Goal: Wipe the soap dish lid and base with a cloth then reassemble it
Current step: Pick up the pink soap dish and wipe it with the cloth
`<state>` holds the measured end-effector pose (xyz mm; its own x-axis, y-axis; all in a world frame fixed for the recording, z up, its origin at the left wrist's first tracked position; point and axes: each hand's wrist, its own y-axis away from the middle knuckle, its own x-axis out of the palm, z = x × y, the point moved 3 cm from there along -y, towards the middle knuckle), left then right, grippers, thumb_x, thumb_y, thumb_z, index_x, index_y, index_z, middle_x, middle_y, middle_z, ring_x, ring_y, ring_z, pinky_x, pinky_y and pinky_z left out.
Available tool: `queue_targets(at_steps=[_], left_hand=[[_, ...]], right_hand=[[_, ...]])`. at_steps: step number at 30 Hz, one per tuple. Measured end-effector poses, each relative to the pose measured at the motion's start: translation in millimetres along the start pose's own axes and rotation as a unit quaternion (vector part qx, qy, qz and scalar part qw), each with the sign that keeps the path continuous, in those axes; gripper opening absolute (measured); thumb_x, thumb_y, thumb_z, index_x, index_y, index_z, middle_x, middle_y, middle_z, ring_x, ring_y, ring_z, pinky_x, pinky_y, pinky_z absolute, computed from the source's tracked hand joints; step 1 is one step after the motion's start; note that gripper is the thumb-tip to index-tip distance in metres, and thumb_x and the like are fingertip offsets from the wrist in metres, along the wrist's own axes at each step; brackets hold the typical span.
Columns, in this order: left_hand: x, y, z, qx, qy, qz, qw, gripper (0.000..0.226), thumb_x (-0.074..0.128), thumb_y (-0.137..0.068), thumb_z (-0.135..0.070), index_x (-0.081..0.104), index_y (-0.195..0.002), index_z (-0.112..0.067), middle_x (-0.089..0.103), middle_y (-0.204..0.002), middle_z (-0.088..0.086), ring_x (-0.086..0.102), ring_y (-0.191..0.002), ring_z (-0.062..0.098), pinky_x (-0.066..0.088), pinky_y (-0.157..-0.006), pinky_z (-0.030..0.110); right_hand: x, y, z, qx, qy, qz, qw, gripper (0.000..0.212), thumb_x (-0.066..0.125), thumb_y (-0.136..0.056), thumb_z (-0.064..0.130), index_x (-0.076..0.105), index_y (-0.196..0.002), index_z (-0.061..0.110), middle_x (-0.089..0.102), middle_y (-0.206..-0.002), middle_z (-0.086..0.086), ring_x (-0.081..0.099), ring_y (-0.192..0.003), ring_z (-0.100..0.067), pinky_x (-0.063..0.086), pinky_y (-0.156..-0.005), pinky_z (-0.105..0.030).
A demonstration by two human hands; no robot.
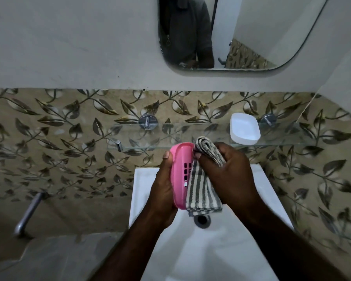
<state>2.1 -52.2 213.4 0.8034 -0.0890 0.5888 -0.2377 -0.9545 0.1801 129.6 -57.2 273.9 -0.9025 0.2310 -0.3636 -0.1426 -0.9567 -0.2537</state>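
Observation:
My left hand (162, 185) grips the pink soap dish base (180, 171), held on edge above the sink with its slotted drain holes facing right. My right hand (225, 169) is closed on a grey and white striped cloth (201, 187), whose bunched top presses against the upper rim of the pink base while the rest hangs down over its inner face. The white soap dish lid (244, 128) lies apart on the glass shelf, up and to the right of my hands.
A glass shelf (170, 136) on chrome brackets runs along the leaf-patterned tiles. Below my hands is the white sink (261, 191) with its drain (202, 220). A mirror (251, 33) hangs above. A chrome pipe (28, 213) sticks out at lower left.

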Motion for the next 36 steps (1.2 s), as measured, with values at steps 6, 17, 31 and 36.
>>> queue_targets(at_steps=[6,17,31,36], left_hand=[[-11.5,-4.0,-11.0,-0.016,0.034,-0.022,0.999,0.066,0.04,-0.082,-0.06,0.067,-0.107,-0.005,0.072,-0.1,0.019,0.07,-0.089,0.03,0.055,-0.084,0.043],[-7.5,-8.4,5.1,-0.013,0.048,-0.018,0.999,0.055,0.037,-0.089,-0.052,0.071,-0.109,-0.013,0.072,-0.11,0.013,0.07,-0.1,0.024,0.057,-0.084,0.037],[-21.7,-9.8,0.5,-0.023,0.062,-0.027,0.997,0.063,0.041,-0.082,-0.062,0.068,-0.112,-0.013,0.07,-0.102,0.014,0.065,-0.09,0.027,0.049,-0.087,0.044],[-11.5,-8.8,-0.1,-0.013,0.06,0.0,0.998,0.064,0.034,-0.089,-0.06,0.063,-0.119,-0.011,0.072,-0.108,0.014,0.069,-0.095,0.026,0.053,-0.084,0.043]], right_hand=[[19.4,22.5,-7.6,-0.23,0.175,0.149,0.946,0.037,0.066,-0.078,0.011,0.069,-0.114,0.019,0.063,-0.107,-0.001,0.058,-0.096,-0.012,0.044,-0.083,-0.018],[-0.6,-4.3,-0.6,-0.202,0.138,0.065,0.967,0.034,0.066,-0.074,0.01,0.071,-0.107,0.017,0.067,-0.105,0.002,0.061,-0.095,-0.009,0.048,-0.084,-0.02],[-14.1,1.8,-16.4,-0.221,0.152,0.105,0.957,0.037,0.052,-0.067,0.014,0.075,-0.096,0.019,0.072,-0.101,0.004,0.064,-0.098,-0.014,0.047,-0.088,-0.027],[3.6,1.2,-5.4,-0.238,0.155,0.128,0.95,0.042,0.063,-0.067,0.003,0.071,-0.106,0.016,0.071,-0.11,0.0,0.06,-0.104,-0.015,0.045,-0.093,-0.031]])
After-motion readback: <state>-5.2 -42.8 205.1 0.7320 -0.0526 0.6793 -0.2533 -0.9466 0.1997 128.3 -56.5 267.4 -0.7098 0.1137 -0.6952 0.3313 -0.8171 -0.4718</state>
